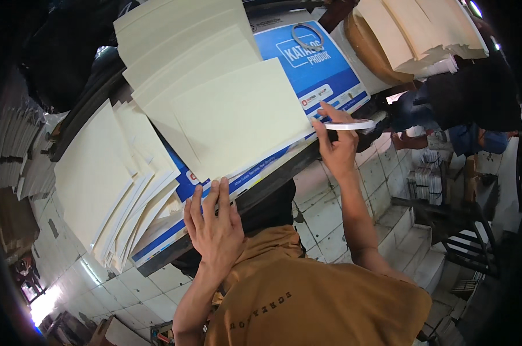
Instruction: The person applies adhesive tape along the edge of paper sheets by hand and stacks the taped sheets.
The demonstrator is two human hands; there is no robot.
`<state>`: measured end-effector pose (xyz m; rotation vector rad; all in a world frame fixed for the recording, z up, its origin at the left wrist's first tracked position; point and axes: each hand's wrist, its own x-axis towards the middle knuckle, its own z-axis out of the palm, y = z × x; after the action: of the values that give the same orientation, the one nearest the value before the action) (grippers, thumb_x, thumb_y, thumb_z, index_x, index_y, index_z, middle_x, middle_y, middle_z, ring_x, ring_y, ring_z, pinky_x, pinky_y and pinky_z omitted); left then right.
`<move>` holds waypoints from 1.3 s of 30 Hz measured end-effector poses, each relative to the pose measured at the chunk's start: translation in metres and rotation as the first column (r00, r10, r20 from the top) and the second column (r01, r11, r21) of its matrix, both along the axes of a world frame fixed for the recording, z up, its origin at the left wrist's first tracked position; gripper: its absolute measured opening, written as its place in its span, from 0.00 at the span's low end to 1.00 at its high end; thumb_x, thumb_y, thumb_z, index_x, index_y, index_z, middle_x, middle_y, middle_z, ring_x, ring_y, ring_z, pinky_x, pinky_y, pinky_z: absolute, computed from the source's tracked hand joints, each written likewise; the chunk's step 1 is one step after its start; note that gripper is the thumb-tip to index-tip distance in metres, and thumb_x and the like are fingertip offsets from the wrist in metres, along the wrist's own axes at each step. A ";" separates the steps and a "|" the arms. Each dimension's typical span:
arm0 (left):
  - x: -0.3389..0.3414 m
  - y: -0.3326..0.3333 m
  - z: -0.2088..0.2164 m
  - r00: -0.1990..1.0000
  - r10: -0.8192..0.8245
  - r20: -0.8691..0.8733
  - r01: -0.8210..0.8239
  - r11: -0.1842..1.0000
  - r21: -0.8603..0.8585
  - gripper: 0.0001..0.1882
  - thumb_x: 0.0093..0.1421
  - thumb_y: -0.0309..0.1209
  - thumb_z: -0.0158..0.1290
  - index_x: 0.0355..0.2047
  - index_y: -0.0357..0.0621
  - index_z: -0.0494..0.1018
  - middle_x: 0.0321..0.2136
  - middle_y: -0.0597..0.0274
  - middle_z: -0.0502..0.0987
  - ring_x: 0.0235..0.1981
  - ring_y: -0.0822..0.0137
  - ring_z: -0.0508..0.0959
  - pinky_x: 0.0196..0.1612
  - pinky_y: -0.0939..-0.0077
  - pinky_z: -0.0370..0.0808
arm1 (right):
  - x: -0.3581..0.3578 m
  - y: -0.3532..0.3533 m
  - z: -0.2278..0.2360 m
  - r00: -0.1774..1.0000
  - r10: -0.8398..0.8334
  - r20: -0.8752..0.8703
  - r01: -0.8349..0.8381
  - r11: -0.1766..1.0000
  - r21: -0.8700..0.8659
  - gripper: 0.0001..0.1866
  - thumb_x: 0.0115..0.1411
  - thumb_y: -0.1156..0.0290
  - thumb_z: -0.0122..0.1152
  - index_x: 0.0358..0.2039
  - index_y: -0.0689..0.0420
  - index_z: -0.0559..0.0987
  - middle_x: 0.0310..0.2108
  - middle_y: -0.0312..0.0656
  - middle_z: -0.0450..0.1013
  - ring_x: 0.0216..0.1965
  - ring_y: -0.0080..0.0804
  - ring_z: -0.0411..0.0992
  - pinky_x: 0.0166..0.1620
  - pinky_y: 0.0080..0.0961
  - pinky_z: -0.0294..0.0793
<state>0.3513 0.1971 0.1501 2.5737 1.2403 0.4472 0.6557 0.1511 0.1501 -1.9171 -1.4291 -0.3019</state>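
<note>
Cream paper sheets (238, 115) lie fanned in overlapping rows on a blue printed board (324, 72) in front of me. My left hand (216, 225) rests at their near edge, fingers stretched out and fingertips touching close to the lower corner of the front sheet. At the right end of the front sheet, my right hand (337, 141) holds a thin white roll of tape (353, 124), seen nearly edge-on. Thumb and index finger of that hand reach toward the sheet's right edge; whether they pinch a tape end is too small to tell.
Left of the fanned sheets sits a loose pile of cream sheets (99, 179). A ring-shaped tape roll (308, 37) lies on the board's far part. More paper stacks (422, 29) stand at the far right. Another person (462, 104) is beyond the table's right end, above the tiled floor (318, 213).
</note>
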 end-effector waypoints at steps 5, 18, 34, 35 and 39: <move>0.001 0.000 -0.003 1.000 -0.014 0.007 0.014 1.000 0.011 0.30 0.62 0.27 0.57 0.66 0.48 0.71 0.60 0.58 0.73 0.66 0.50 0.66 0.70 0.49 0.59 | 0.000 -0.001 -0.006 1.000 -0.003 0.005 0.003 1.000 0.008 0.20 0.63 0.71 0.70 0.54 0.59 0.80 0.37 0.44 0.81 0.40 0.44 0.77 0.50 0.43 0.71; -0.001 0.001 -0.002 1.000 -0.018 -0.012 0.018 1.000 0.017 0.31 0.61 0.27 0.58 0.66 0.47 0.71 0.61 0.58 0.72 0.67 0.51 0.66 0.71 0.50 0.59 | -0.002 0.002 -0.006 0.999 -0.016 0.048 0.018 0.999 -0.042 0.18 0.64 0.69 0.69 0.54 0.58 0.81 0.37 0.45 0.81 0.42 0.45 0.77 0.51 0.42 0.72; 0.025 0.010 0.044 0.988 0.037 -0.153 -0.050 0.995 -0.083 0.25 0.66 0.29 0.56 0.64 0.38 0.71 0.59 0.48 0.69 0.65 0.45 0.65 0.65 0.50 0.61 | -0.017 -0.010 -0.006 0.999 -0.029 0.031 0.031 0.999 -0.044 0.12 0.62 0.71 0.67 0.45 0.58 0.83 0.35 0.45 0.79 0.39 0.46 0.75 0.49 0.43 0.69; 0.032 0.016 0.046 0.990 0.017 -0.142 -0.024 0.999 -0.045 0.25 0.68 0.30 0.56 0.64 0.38 0.71 0.58 0.46 0.69 0.62 0.45 0.67 0.61 0.50 0.63 | -0.026 -0.013 -0.006 0.996 -0.090 0.005 0.090 0.995 -0.044 0.11 0.62 0.71 0.68 0.44 0.58 0.83 0.36 0.45 0.79 0.39 0.46 0.75 0.49 0.42 0.69; 0.092 0.016 0.044 0.975 -0.149 0.167 0.164 0.983 -0.083 0.27 0.71 0.32 0.52 0.68 0.40 0.66 0.66 0.41 0.65 0.68 0.44 0.63 0.66 0.44 0.61 | -0.066 -0.017 -0.007 0.969 -0.203 -0.139 0.200 0.979 -0.033 0.11 0.60 0.71 0.70 0.44 0.57 0.83 0.37 0.42 0.80 0.42 0.43 0.75 0.50 0.41 0.69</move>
<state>0.4429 0.2135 0.1937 2.4757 0.9719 0.5355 0.5899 0.1342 0.1435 -2.0598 -1.1504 -0.2416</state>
